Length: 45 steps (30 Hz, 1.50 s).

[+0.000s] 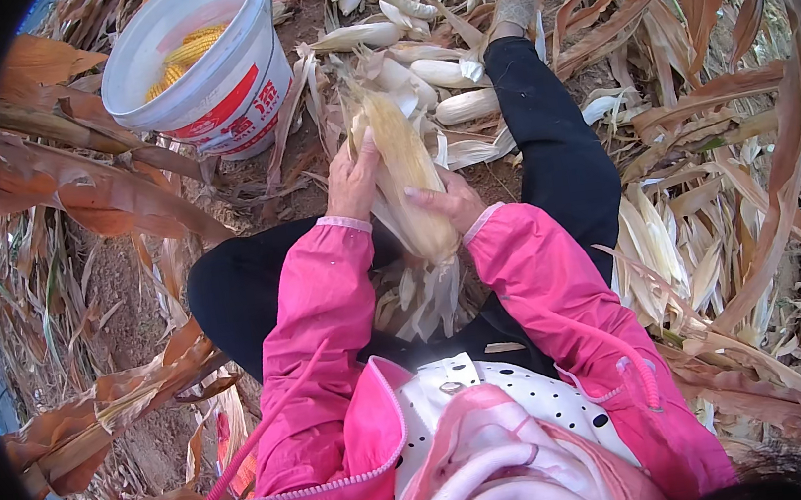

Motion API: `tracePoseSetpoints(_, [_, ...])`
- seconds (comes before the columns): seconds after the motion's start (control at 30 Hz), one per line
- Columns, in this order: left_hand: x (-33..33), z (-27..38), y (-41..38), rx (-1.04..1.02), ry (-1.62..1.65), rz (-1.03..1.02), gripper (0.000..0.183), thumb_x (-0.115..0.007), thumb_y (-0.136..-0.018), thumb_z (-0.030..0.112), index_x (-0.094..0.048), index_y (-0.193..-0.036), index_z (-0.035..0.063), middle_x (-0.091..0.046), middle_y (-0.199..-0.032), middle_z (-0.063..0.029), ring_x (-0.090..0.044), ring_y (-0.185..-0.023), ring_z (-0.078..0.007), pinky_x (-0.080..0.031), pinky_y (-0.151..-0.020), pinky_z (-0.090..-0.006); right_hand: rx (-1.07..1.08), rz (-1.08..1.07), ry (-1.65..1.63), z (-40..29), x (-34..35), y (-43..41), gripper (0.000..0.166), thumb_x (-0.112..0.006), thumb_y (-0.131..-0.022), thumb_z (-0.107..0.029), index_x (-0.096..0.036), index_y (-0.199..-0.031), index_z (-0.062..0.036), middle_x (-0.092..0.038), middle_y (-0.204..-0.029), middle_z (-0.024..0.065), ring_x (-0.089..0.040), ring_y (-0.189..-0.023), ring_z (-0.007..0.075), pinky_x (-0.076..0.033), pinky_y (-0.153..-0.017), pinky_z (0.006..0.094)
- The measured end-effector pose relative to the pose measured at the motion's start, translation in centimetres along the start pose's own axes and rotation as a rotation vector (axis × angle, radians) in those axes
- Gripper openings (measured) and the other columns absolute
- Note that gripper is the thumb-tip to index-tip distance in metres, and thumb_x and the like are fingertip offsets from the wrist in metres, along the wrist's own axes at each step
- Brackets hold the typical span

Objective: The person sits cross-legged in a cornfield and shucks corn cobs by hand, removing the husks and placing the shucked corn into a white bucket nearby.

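Note:
Between my hands is an ear of corn (402, 171) wrapped in dry, pale husk, its upper end tilted away from me. My left hand (352, 177) grips it along the left side, thumb lying on the husk. On the lower right side, my right hand (449, 203) holds the same ear with its thumb across the front. Loose strips of husk (440, 297) hang from the near end, between my legs. Just beyond the held ear, several corn ears in husk (467, 107) lie on the ground.
A white plastic paint bucket (234, 120) with red printing stands at the upper left, holding husked yellow corn ears (186, 59). Dry corn stalks and leaves (100, 189) stretch across the left side. More leaves (741, 96) hang on the right, above a pile of pale husks (660, 255).

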<state>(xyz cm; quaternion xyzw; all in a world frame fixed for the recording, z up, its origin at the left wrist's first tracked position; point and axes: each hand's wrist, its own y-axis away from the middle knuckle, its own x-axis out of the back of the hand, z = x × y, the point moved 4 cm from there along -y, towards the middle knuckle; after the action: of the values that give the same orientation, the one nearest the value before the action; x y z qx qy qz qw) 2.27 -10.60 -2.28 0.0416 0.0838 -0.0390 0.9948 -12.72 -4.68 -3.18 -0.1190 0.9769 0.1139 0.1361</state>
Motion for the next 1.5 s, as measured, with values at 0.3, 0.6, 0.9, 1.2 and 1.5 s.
tracePoseSetpoints(0.3, [-0.2,-3.6,0.3,0.124,0.458,0.17,0.022,-0.052,-0.092,0.017,-0.059,-0.107,0.0029,-0.065,-0.091,-0.008,-0.064,-0.077,-0.018,-0.053,-0.066,-0.0311,0.117,0.041,0.346,-0.3,-1.6,0.9,0.077,-0.08,-0.065,-0.037,-0.047,-0.121,0.0036,-0.058,-0.113,0.0167,-0.056,-0.105,0.0237,-0.041,-0.092,0.0327])
tracePoseSetpoints(0.6, [0.3,-6.3,-0.2,0.579,0.77,0.22,0.033,-0.034,-0.096,0.023,-0.051,-0.117,0.0029,-0.059,-0.111,-0.0179,-0.058,-0.1,-0.0331,-0.048,-0.089,-0.0472,0.133,0.054,0.337,1.5,0.4,-0.3,0.077,-0.076,-0.068,-0.039,-0.043,-0.123,0.0034,-0.055,-0.114,0.0214,-0.054,-0.107,0.0287,-0.041,-0.093,0.0354])
tracePoseSetpoints(0.9, [-1.6,-5.2,1.1,0.546,0.856,0.421,0.033,-0.035,-0.097,0.017,-0.042,-0.125,0.0002,-0.05,-0.124,-0.0174,-0.051,-0.113,-0.0316,-0.04,-0.099,-0.0473,0.263,0.427,0.525,0.8,0.9,-0.6,0.073,-0.069,-0.076,-0.047,-0.042,-0.124,0.0005,-0.055,-0.112,0.0185,-0.053,-0.104,0.0277,-0.04,-0.092,0.0362])
tracePoseSetpoints(1.2, [-1.8,-6.8,1.4,0.647,0.974,0.504,0.028,-0.035,-0.097,0.015,-0.053,-0.113,-0.0006,-0.059,-0.111,-0.0155,-0.056,-0.105,-0.0294,-0.044,-0.095,-0.0479,0.019,0.412,-0.436,2.8,2.4,-2.1,0.058,-0.067,-0.076,-0.051,-0.058,-0.104,-0.0014,-0.06,-0.088,0.0062,-0.057,-0.077,0.0136,-0.045,-0.07,0.0272])
tracePoseSetpoints(1.5, [-2.1,-6.2,8.3,0.592,0.865,0.245,0.046,-0.029,-0.098,0.023,-0.039,-0.127,-0.0122,-0.045,-0.129,-0.0261,-0.046,-0.119,-0.0383,-0.036,-0.103,-0.0512,0.023,0.839,-0.554,0.8,8.6,-1.5,0.061,-0.064,-0.077,-0.053,-0.054,-0.112,-0.0035,-0.061,-0.094,0.0085,-0.062,-0.081,0.0213,-0.051,-0.069,0.0322])
